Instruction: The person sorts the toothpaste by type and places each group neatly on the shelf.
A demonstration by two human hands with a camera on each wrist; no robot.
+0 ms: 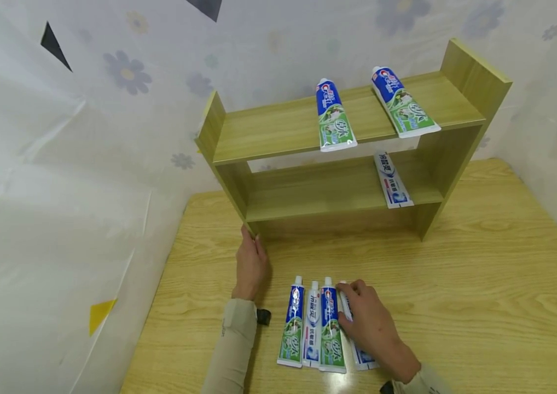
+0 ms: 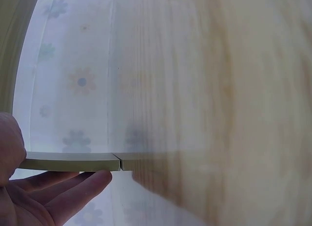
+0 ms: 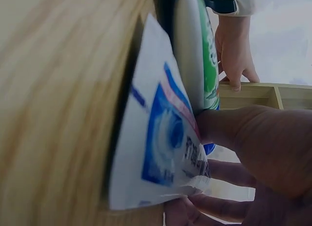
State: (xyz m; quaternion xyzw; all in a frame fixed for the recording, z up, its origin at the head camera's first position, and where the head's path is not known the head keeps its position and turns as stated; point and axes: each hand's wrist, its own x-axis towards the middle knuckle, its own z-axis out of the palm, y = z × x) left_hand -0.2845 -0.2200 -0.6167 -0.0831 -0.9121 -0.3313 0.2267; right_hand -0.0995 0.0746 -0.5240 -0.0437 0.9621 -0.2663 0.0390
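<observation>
My left hand (image 1: 251, 265) holds the lower left side panel of a small two-tier wooden shelf (image 1: 303, 200). In the left wrist view the thumb lies on one face of the panel edge (image 2: 73, 162) and the fingers on the other. Over at the right, my right hand (image 1: 369, 317) grips a white toothpaste tube (image 3: 156, 133), thumb on one side and fingers on the other. That tube is the rightmost in a row on the table. Beside it lie a blue-and-green toothpaste tube (image 1: 330, 328), another white tube (image 1: 312, 328) and another blue-and-green tube (image 1: 291, 323).
Two blue-and-green tubes, one left (image 1: 335, 117) and one right (image 1: 404, 104), lie on the upper tier with their ends over its front edge. A white tube (image 1: 393, 180) lies on the lower tier. Flower-patterned sheeting (image 1: 126, 71) hangs behind the wooden table (image 1: 495, 284).
</observation>
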